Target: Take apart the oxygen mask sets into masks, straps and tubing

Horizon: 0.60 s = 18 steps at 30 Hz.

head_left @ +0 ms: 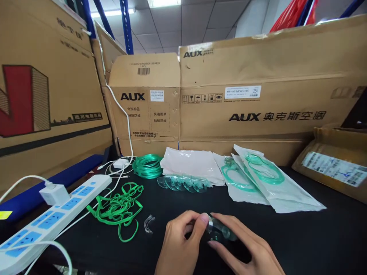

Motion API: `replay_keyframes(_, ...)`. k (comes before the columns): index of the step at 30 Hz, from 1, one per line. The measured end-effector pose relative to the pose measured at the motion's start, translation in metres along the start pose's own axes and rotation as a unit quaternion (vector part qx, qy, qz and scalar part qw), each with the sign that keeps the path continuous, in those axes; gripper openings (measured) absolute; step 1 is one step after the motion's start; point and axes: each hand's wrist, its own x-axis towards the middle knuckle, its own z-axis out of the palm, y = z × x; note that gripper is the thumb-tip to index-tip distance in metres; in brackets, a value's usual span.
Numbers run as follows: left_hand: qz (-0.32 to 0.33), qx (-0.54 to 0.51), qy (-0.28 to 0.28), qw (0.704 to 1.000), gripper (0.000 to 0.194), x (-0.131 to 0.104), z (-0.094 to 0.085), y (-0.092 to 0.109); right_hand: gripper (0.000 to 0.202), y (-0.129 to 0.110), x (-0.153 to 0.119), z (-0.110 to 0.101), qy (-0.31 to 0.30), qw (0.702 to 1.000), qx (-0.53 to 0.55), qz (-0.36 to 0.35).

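Note:
Above the black table front, both hands meet at a clear, green-tinted face mask (225,230). My right hand (246,240) curves around the mask, thumb below and fingers on top. A shiny, silvery strip (210,225) shows at the mask's left end. There my left hand (183,236) pinches with thumb and index finger; its other fingers are curled. Left of that hand lie small bent metal strips (148,224). Farther back, a row of clear green masks (185,182) overlaps in front of white bags (190,162).
Green elastic cords (119,206) lie tangled beside a white power strip (54,217). Behind them sits coiled green tubing (147,166). Bagged tubing (266,170) rests at the back right, near a taped carton (329,164). Large cardboard panels (258,76) wall the table's rear.

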Motion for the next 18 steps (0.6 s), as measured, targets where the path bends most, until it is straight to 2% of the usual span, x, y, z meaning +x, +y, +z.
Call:
replay_keyframes(4, -0.021, 0.018, 0.006, 1.0, 0.046, -0.0003, -0.0032, 0.0032, 0.031, -0.0066, 0.0031, -0.0047, -0.047, 0.998, 0.03, 0.016)
replay_keyframes(10, -0.067, 0.014, -0.036, 0.997, 0.053, -0.0001, -0.0072, 0.0071, 0.022, -0.005, 0.0022, -0.0069, -0.004, 0.999, 0.051, 0.003)
replay_keyframes(18, -0.057, -0.017, -0.063, 0.996, 0.053, -0.0028, -0.01, 0.0095, 0.014, -0.0079, 0.0059, -0.0087, -0.007, 0.998, 0.058, -0.022)
